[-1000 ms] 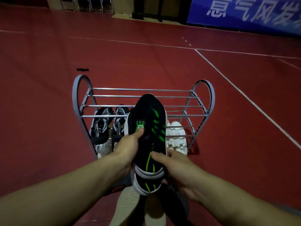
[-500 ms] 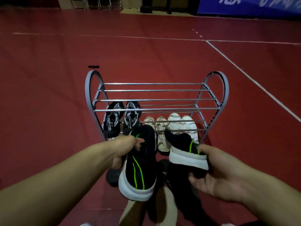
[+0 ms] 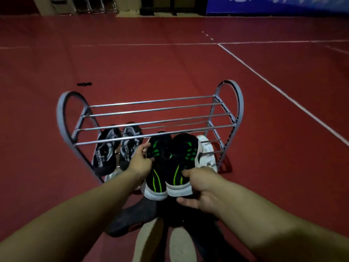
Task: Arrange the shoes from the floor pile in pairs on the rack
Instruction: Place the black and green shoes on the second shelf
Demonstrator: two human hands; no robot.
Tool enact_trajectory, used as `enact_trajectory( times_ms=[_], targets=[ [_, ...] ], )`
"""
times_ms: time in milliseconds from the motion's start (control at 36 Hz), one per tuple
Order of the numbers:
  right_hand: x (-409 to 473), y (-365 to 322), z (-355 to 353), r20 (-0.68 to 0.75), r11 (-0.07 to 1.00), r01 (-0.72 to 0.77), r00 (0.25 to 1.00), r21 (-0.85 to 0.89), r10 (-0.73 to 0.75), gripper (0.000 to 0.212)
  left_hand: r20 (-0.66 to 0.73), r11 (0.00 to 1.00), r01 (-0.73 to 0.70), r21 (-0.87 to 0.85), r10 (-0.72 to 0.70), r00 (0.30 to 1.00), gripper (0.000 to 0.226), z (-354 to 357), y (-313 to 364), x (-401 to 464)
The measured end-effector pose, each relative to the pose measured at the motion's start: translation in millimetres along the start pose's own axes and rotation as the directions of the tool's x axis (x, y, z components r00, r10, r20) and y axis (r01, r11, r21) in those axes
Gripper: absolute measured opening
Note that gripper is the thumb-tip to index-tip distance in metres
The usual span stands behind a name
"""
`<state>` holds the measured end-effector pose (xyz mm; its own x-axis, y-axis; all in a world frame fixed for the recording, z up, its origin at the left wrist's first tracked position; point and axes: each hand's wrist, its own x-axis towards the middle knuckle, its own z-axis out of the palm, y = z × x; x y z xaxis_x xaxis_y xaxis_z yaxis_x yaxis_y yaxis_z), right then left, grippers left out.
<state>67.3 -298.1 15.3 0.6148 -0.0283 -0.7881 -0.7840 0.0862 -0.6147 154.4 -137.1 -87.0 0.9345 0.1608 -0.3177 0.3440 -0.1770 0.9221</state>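
— Both hands are occupied: the left hand (image 3: 138,163) is curled round the collar of the left black-and-green sneaker (image 3: 157,165), and the right hand (image 3: 202,188) is clamped on the heel of the right black-and-green sneaker (image 3: 182,163). The two are held side by side, toes pointed at the shoe rack (image 3: 154,118), at the centre of the frame.

— What can be counted as done?

— A black-and-grey patterned pair (image 3: 117,146) is seen on a lower tier at centre left, and a white shoe (image 3: 206,154) at centre right, partly hidden behind the held pair. The top tier is bare. At least one dark shoe (image 3: 132,218) and pale soles (image 3: 162,242) remain on the floor at lower centre, so more is judged to be left.

— And room for placing?

— The top bars are unobstructed between the looped side frames. The front bar lies just above the toes, so the pair would probably need lifting over it. Open red floor (image 3: 188,69) surrounds the rack.
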Motion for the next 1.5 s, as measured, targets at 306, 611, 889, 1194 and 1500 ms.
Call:
enact_trajectory(
  times_ms=[306,611,889,1194,1500],
  targets=[
    [29.5,-6.0,-10.7,-0.029,0.995,-0.096,0.995,-0.006,0.096,0.038,-0.139,0.942,-0.009,0.336,0.059,0.989,0.044,25.2,-17.5,94.8],
    [44.5,-7.8,-7.7,-0.071,0.998,-0.064,0.995,0.010,0.064,0.037,-0.349,0.756,0.425,-0.498,-0.623,0.700,0.106,49.6,-102.2,31.6],
    [55.6,-1.4,-20.9,-0.129,0.999,0.005,0.992,-0.049,-0.011,0.030,-0.055,0.681,0.399,-0.614,-0.541,0.839,0.047,50.4,-89.7,35.4],
    [100.5,3.8,-30.1,-0.209,0.992,0.093,0.972,-0.080,-0.108,0.041,0.045,0.590,0.446,-0.673,-0.569,0.821,0.046,58.3,-71.7,69.2],
    [209.4,-13.5,1.6,-0.195,0.984,0.161,0.970,0.080,-0.143,0.037,0.163,0.586,0.465,-0.663,-0.493,0.854,0.042,47.4,-87.7,79.8]
  ],
)
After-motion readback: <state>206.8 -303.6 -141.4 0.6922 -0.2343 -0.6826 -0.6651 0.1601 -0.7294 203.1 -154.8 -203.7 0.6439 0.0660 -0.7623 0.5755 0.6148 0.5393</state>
